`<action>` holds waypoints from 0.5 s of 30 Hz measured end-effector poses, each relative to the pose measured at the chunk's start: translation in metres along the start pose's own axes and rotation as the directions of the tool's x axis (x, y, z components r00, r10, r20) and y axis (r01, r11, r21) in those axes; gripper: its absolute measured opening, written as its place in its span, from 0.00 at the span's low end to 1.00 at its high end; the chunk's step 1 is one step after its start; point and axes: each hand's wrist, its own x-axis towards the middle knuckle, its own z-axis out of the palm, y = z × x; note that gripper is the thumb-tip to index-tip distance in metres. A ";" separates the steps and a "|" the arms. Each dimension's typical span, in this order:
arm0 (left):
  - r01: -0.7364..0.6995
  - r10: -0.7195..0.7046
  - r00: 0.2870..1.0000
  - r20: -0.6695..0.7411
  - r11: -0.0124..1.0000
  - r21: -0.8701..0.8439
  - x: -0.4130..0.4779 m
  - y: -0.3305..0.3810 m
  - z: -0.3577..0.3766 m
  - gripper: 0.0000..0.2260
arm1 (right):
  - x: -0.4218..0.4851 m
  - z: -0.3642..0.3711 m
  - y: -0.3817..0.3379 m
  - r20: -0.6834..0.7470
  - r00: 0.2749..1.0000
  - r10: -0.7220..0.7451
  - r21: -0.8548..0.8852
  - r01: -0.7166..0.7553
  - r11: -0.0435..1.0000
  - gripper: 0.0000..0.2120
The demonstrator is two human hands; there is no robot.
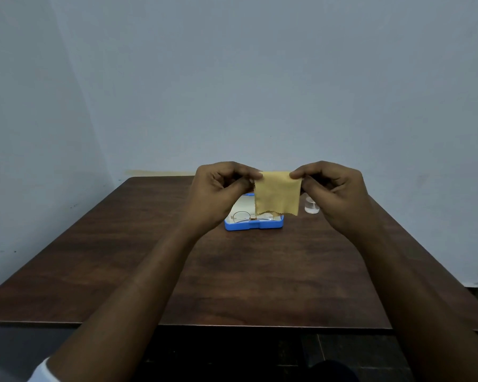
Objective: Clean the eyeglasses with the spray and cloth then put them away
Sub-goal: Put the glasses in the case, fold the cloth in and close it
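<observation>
A small yellow cloth [277, 193] hangs in the air above the table's middle. My left hand [218, 191] pinches its upper left corner and my right hand [334, 190] pinches its upper right corner. Below and behind the cloth lies an open blue glasses case [253, 224]. Thin-rimmed eyeglasses [249, 216] lie inside it, partly hidden by the cloth. A small clear spray bottle [311, 205] stands to the right of the case, mostly hidden behind my right hand.
The dark wooden table [232, 271] runs from the grey wall to a near edge low in the view. A dark floor shows below that edge.
</observation>
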 end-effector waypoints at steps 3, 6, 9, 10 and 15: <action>-0.033 0.032 0.999 0.026 0.999 0.022 0.001 -0.002 -0.001 0.11 | 0.000 0.001 0.000 0.010 1.000 -0.024 0.019 0.024 1.000 0.14; -0.055 0.053 0.998 0.039 0.998 0.044 0.002 -0.004 -0.003 0.12 | 0.000 0.001 0.001 0.011 0.999 -0.034 0.013 0.034 0.999 0.13; -0.076 0.071 0.997 0.043 0.991 0.109 0.003 -0.006 -0.005 0.10 | -0.001 0.000 0.005 0.014 0.996 -0.089 -0.123 0.090 0.988 0.12; -0.085 0.080 0.996 0.042 0.988 0.131 0.003 -0.007 -0.005 0.10 | -0.001 0.001 0.007 0.005 0.996 -0.093 -0.137 0.092 0.986 0.12; -0.131 0.127 0.991 0.030 0.962 0.242 0.001 -0.008 -0.006 0.11 | 0.000 0.003 0.010 -0.022 0.997 -0.079 -0.062 0.078 0.995 0.14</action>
